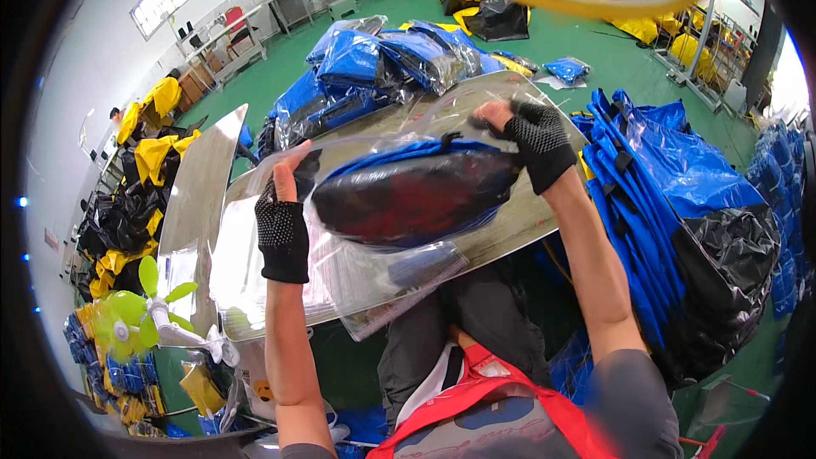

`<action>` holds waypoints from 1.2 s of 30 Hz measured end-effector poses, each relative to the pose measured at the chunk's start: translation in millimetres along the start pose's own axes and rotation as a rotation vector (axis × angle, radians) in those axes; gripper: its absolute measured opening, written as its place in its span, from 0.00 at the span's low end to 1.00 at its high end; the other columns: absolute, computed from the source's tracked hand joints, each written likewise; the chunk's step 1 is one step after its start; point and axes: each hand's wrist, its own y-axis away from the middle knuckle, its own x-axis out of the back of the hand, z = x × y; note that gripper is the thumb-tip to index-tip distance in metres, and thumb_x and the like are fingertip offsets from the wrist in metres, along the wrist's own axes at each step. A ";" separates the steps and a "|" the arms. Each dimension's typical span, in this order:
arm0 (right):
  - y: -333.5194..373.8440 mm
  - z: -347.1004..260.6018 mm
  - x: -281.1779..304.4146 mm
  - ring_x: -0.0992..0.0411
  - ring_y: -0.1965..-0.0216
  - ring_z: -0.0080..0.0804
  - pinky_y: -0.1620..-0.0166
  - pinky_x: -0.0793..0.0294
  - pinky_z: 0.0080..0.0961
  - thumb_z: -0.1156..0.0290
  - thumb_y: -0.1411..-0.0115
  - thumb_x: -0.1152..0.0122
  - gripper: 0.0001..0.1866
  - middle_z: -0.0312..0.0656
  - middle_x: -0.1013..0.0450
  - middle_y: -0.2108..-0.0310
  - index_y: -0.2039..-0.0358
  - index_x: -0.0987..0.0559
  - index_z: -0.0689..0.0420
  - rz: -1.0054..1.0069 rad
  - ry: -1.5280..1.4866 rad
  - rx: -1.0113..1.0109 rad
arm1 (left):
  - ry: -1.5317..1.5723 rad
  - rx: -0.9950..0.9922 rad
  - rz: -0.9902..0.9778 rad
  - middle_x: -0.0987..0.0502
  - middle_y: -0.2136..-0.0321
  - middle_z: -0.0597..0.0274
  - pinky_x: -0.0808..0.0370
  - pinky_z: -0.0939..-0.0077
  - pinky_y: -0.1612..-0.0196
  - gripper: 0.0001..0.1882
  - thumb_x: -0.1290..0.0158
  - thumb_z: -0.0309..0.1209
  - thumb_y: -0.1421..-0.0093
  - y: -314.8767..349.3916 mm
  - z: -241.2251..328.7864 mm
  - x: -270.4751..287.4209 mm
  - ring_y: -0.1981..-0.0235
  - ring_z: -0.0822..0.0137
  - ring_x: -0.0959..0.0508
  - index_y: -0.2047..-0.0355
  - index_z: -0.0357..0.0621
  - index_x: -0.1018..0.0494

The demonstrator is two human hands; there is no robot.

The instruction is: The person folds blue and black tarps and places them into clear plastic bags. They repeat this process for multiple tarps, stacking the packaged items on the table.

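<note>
Between my two hands hangs a clear plastic bag (374,148) above the work table. Inside it lies a folded black and blue sheet bundle (416,194), with a blue edge along its top and a reddish patch on its dark side. My left hand (285,219), in a black fingerless glove with pale dots, is closed on the bag's left edge, thumb pointing up. My right hand (535,138), gloved alike, pinches the bag's upper right corner. Flat clear bags (276,276) lie on the table (510,234) below, beside my left wrist.
Packed blue bundles (357,59) are heaped at the table's far side. Folded blue and black sheets (650,204) stand stacked at the right. A green-bladed fan (157,310) is at the lower left. A yellow hoop (595,7) crosses the top. Yellow and black material (153,161) lines the left.
</note>
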 end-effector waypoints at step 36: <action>61.7 216.5 -38.2 0.34 0.75 0.24 0.68 0.34 0.24 0.56 0.37 0.46 0.19 0.35 0.28 0.80 0.77 0.22 0.58 -0.158 0.193 -0.493 | 0.356 0.884 -0.157 0.25 0.74 0.64 0.30 0.76 0.66 0.28 0.57 0.57 0.36 111.2 -250.4 -39.2 0.72 0.70 0.28 0.69 0.42 0.25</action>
